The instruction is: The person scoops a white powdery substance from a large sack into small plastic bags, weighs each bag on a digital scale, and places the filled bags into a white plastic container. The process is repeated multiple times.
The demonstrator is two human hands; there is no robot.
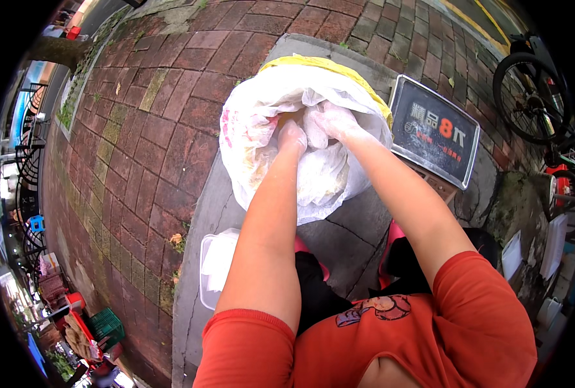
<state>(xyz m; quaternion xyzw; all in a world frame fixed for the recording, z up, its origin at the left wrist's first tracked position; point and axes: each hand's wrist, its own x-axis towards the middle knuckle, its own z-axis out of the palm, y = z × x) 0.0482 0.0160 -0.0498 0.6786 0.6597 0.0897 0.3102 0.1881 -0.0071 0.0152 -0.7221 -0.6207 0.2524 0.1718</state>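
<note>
A large white plastic bag with pink print stands on the paving, its mouth turned up and a yellow bag around its far rim. Both my hands reach down inside it, coated with something white and wet-looking. My left hand is on the left of the opening, its fingers hidden behind the wrist and the folds. My right hand is beside it on the right, against a whitish, plastic-covered lump; the fingertips are out of sight. Whether either hand grips anything cannot be told.
Right of the bag, a black sign board with writing rests on a wooden box. A clear plastic container holding white sheets is at the lower left. A bicycle stands at right; a green crate lies far left.
</note>
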